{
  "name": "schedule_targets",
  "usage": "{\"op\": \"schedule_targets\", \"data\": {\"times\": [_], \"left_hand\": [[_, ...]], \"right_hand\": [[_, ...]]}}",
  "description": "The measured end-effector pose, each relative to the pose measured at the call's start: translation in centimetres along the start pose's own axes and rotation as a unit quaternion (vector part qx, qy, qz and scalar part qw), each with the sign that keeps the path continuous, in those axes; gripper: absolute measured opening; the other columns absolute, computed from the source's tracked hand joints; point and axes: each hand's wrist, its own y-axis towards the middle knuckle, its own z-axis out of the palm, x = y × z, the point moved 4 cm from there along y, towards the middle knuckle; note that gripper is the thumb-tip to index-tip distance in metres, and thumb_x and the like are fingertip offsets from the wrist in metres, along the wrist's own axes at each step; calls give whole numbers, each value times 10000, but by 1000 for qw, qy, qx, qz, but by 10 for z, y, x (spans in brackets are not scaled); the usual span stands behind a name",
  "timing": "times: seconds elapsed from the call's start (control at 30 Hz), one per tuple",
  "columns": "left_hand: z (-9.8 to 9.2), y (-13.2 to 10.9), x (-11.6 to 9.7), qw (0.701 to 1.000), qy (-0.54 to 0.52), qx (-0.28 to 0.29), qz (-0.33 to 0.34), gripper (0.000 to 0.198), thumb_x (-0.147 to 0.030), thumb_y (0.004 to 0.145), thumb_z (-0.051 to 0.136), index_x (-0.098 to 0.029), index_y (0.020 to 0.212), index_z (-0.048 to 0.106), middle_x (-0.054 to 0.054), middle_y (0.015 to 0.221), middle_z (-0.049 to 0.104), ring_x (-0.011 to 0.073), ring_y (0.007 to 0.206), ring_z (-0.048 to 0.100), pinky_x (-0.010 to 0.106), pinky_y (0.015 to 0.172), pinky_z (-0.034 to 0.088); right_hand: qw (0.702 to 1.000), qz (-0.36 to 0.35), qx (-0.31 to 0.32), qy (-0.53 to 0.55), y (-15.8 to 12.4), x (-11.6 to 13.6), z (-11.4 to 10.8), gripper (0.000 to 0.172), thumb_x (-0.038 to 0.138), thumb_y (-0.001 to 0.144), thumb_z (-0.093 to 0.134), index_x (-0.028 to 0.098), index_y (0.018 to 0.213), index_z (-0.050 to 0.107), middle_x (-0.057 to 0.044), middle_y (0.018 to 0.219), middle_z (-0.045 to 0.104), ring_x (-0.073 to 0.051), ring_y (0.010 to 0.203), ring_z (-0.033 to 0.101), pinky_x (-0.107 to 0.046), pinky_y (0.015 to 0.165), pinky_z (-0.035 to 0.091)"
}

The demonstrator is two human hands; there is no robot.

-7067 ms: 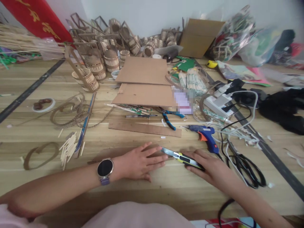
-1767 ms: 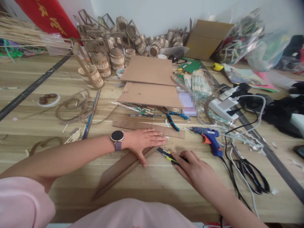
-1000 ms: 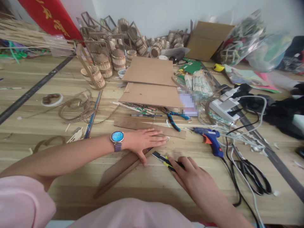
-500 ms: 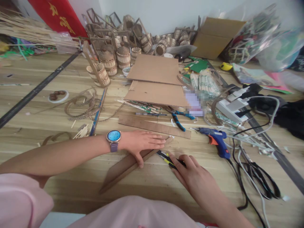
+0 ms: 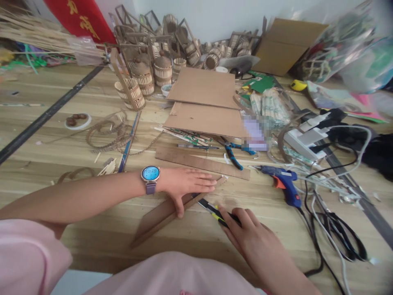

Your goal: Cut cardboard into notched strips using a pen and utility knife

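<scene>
My left hand (image 5: pixel 184 186) lies flat, fingers stretched out, pressing on a long brown cardboard strip (image 5: pixel 156 219) that runs diagonally across the wooden table (image 5: pixel 46 143). A watch is on that wrist. My right hand (image 5: pixel 248 235) is closed round a black and yellow utility knife (image 5: pixel 211 208). The knife's tip rests against the strip's edge just below my left fingers.
A second cardboard strip (image 5: pixel 202 162) lies just beyond my left hand. Blue pliers (image 5: pixel 235 155), a blue glue gun (image 5: pixel 284 184), black scissors (image 5: pixel 346 235) and cables sit to the right. Cardboard sheets (image 5: pixel 205 102), small woven baskets (image 5: pixel 135 88) and a power strip (image 5: pixel 307 139) lie farther back.
The strip was turned from lying level to a diagonal. Over the last second the knife has slid back along the strip's edge toward me; my left hand stays pressed flat.
</scene>
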Motion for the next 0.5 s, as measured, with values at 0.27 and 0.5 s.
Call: {"op": "schedule_targets", "data": {"times": [0.27,0.5], "left_hand": [[3,-1,1,1000,30,6,7,1199,-486,600,900,-84,1563,309,129,1642,219,305,1545,132,384,1270,79],[5,-1,2,999,28,-18,18,1198,-472,572,915,-88,1551,341,148,1631,244,302,1540,156,362,1269,67]], "right_hand": [[1000,-3,16,14,2,10,3,340,195,1006,401,163,1291,583,-69,874,632,-179,760,637,-240,500,530],[999,-11,27,27,0,15,3,360,169,986,411,174,1310,568,-73,890,629,-183,779,623,-243,522,530]]}}
